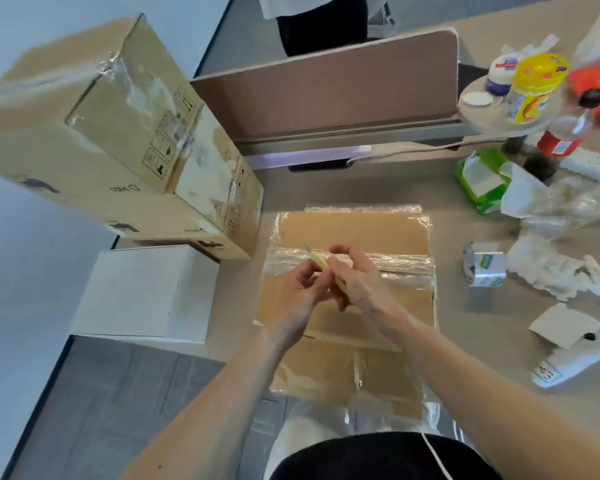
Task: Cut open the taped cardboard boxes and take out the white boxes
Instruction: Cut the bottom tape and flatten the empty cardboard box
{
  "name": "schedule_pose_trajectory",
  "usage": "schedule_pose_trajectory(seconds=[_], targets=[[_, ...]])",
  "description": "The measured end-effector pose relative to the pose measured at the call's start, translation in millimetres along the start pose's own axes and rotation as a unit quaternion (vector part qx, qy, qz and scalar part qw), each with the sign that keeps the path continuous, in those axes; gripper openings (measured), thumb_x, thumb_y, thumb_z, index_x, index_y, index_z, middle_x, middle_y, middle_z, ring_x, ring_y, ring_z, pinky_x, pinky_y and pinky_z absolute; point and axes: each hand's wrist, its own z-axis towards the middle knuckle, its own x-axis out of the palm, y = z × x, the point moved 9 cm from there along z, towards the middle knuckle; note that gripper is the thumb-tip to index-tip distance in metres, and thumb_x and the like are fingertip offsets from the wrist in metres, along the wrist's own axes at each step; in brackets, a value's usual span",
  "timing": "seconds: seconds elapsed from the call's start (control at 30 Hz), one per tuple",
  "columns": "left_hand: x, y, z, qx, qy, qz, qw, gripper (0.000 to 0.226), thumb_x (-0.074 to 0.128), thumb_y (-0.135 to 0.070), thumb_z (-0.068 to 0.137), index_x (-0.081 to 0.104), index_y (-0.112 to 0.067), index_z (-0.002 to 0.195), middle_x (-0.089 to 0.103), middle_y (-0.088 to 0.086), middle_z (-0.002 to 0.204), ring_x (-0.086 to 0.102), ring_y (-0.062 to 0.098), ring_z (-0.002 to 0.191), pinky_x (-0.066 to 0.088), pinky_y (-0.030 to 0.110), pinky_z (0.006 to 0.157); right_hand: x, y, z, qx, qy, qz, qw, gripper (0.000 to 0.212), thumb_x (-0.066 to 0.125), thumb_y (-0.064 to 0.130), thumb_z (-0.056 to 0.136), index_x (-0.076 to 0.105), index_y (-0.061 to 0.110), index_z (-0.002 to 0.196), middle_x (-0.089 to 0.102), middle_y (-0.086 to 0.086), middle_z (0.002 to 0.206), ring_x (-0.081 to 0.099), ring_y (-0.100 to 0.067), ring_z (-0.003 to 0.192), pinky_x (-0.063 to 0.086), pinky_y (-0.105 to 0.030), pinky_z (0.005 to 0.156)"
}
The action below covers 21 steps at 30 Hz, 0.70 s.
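Note:
A taped cardboard box (388,233) lies on the desk in front of me, with a band of clear tape across its top. Above that band both my hands meet on a pale yellow utility knife (321,262). My right hand (355,282) grips the knife's handle. My left hand (300,289) pinches the knife near its blade end. The blade tip points up and left over the tape. A white box (142,292) stands at the desk's left edge. Two more taped cardboard boxes (94,109) are stacked behind it on the left.
A brown desk divider (326,84) runs along the back. On the right lie a green tissue pack (482,178), crumpled paper and plastic (561,265), a small carton (485,268), a cola bottle (568,133), a yellow jar (534,88) and a white device (572,362). A person stands beyond the divider.

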Motion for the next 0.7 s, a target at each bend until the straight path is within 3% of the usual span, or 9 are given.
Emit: schedule_pose_trajectory(seconds=[0.07, 0.13, 0.2, 0.3, 0.4, 0.53, 0.6, 0.7], targets=[[-20, 2, 5, -0.002, -0.021, 0.007, 1.000, 0.028, 0.060, -0.022, 0.095, 0.064, 0.000, 0.112, 0.070, 0.018, 0.100, 0.067, 0.034, 0.089, 0.058, 0.042, 0.081, 12, -1, 7, 0.005, -0.008, -0.050, 0.999, 0.022, 0.050, 0.030, 0.102, 0.054, 0.019, 0.120, 0.070, -0.009, 0.085, 0.063, -0.020, 0.069, 0.052, -0.034, 0.057], [-45, 3, 12, -0.008, -0.048, -0.004, 0.999, 0.019, 0.054, -0.013, 0.101, 0.065, -0.004, 0.112, 0.072, 0.017, 0.104, 0.069, 0.032, 0.096, 0.058, 0.042, 0.084, 18, 3, 20, -0.029, -0.029, -0.174, 0.984, 0.023, 0.053, 0.033, 0.100, 0.057, 0.021, 0.119, 0.069, -0.003, 0.086, 0.065, -0.017, 0.077, 0.052, -0.024, 0.066], [-76, 0, 17, -0.026, -0.086, -0.017, 0.996, 0.015, 0.048, -0.009, 0.103, 0.063, -0.006, 0.105, 0.070, 0.013, 0.089, 0.069, 0.025, 0.081, 0.058, 0.040, 0.078, 21, 10, 30, -0.083, -0.069, -0.308, 0.945, 0.026, 0.056, 0.030, 0.097, 0.059, 0.020, 0.120, 0.066, 0.001, 0.089, 0.060, -0.015, 0.082, 0.049, -0.025, 0.076], [-133, 1, 25, -0.027, -0.151, 0.028, 0.988, 0.016, 0.050, -0.013, 0.102, 0.060, -0.008, 0.090, 0.055, 0.007, 0.065, 0.054, 0.016, 0.051, 0.050, 0.034, 0.053, 35, 9, 40, -0.134, -0.109, -0.446, 0.878, 0.040, 0.058, 0.032, 0.093, 0.056, 0.019, 0.130, 0.056, -0.004, 0.129, 0.050, -0.026, 0.119, 0.041, -0.042, 0.103], [-167, 15, 44, -0.031, -0.154, 0.108, 0.982, 0.020, 0.049, -0.020, 0.102, 0.059, -0.008, 0.089, 0.046, 0.002, 0.059, 0.039, 0.015, 0.044, 0.033, 0.027, 0.043, 49, -8, 56, -0.091, -0.095, -0.570, 0.811, 0.055, 0.047, 0.048, 0.096, 0.037, 0.028, 0.147, 0.024, -0.001, 0.160, 0.018, -0.027, 0.148, 0.016, -0.045, 0.119], [-164, 37, 66, -0.026, -0.079, 0.202, 0.976, 0.030, 0.049, -0.028, 0.103, 0.064, -0.004, 0.093, 0.050, 0.001, 0.059, 0.043, 0.015, 0.050, 0.035, 0.032, 0.051, 49, -34, 63, -0.055, -0.116, -0.655, 0.745, 0.065, 0.033, 0.060, 0.097, 0.016, 0.036, 0.155, 0.006, 0.002, 0.165, 0.001, -0.024, 0.152, 0.000, -0.043, 0.121], [-160, 44, 71, -0.012, -0.062, 0.237, 0.970, 0.035, 0.047, -0.031, 0.103, 0.063, -0.002, 0.090, 0.055, 0.005, 0.064, 0.048, 0.017, 0.056, 0.037, 0.034, 0.057, 49, -38, 63, -0.053, -0.123, -0.672, 0.729, 0.065, 0.031, 0.062, 0.097, 0.015, 0.036, 0.155, 0.005, 0.002, 0.165, 0.001, -0.023, 0.152, 0.000, -0.042, 0.121], [-162, 44, 76, 0.015, -0.064, 0.269, 0.961, 0.035, 0.047, -0.029, 0.103, 0.058, -0.008, 0.077, 0.056, -0.001, 0.063, 0.048, 0.012, 0.057, 0.033, 0.026, 0.053, 48, -39, 64, -0.047, -0.128, -0.684, 0.717, 0.065, 0.031, 0.063, 0.097, 0.016, 0.037, 0.154, 0.005, 0.004, 0.165, 0.000, -0.022, 0.152, 0.000, -0.042, 0.121]])
